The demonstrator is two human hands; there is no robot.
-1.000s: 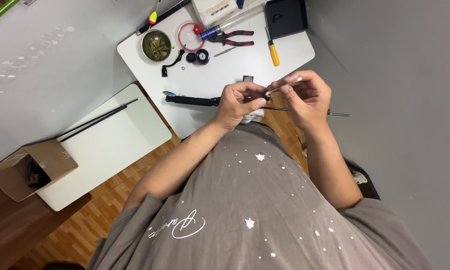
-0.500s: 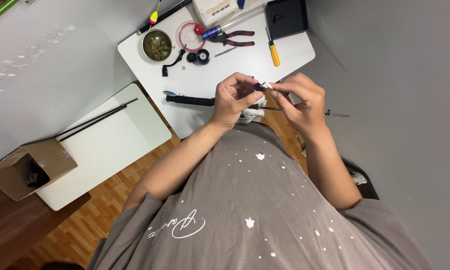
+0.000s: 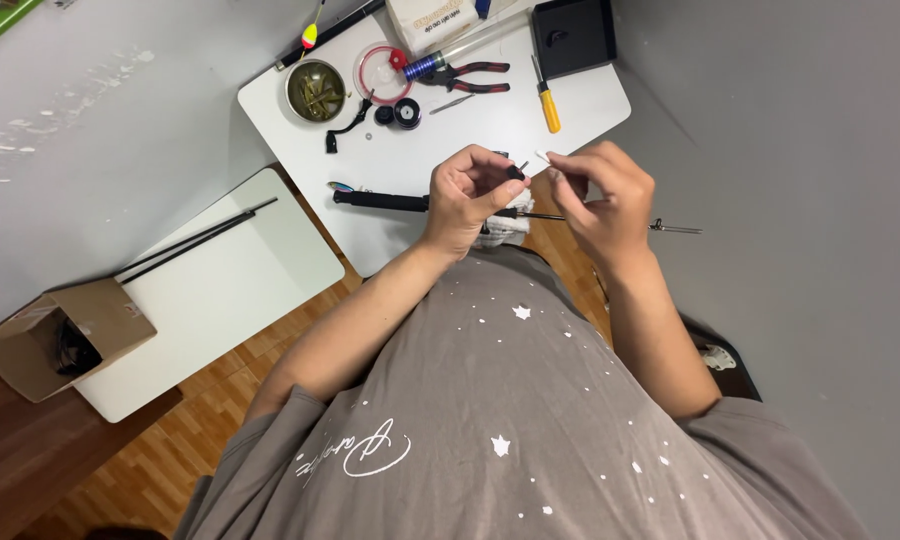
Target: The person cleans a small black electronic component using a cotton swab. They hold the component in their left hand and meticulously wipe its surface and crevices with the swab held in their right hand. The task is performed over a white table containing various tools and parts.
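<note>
My left hand (image 3: 467, 194) is closed around a small black part held between thumb and fingers, just above a thin black fishing rod (image 3: 382, 202) that lies across the white table (image 3: 490, 120). My right hand (image 3: 602, 196) pinches a small white piece (image 3: 543, 157) at its fingertips, a short gap from the left hand. The rod's thin metal tip (image 3: 676, 229) sticks out past my right wrist, over the table's edge. A white cloth (image 3: 508, 229) lies under my hands.
On the table's far side lie red-handled pliers (image 3: 473, 76), a yellow-handled screwdriver (image 3: 546, 100), a round tin (image 3: 316, 92), a red line spool (image 3: 383, 74) and a black box (image 3: 572, 35). A second white table (image 3: 220, 290) with black rods and a cardboard box (image 3: 58, 335) stand left.
My hands have drawn slightly apart. The right hand has moved to the right and now holds the small white piece clear of the left hand's part.
</note>
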